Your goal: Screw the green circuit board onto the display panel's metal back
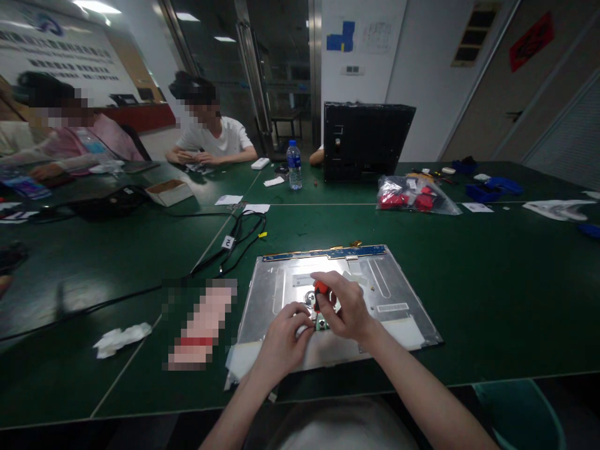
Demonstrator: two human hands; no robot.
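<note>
A flat metal display panel (262,294) lies back side up on the green table, with a blue circuit strip (328,253) along its far edge. My right hand (344,306) grips a red and black screwdriver (321,290), held upright with its tip down at a small green board (322,325) near the panel's middle. My left hand (288,334) is beside that board, its fingers curled and pressed together at the board's left side; what they pinch, if anything, is too small to make out.
Black cables (220,256) and a crumpled tissue (122,339) lie to the left. Farther back stand a water bottle (294,165), a black monitor-like case (368,140) and a plastic bag with red items (415,195). Two people sit across the table at the back left.
</note>
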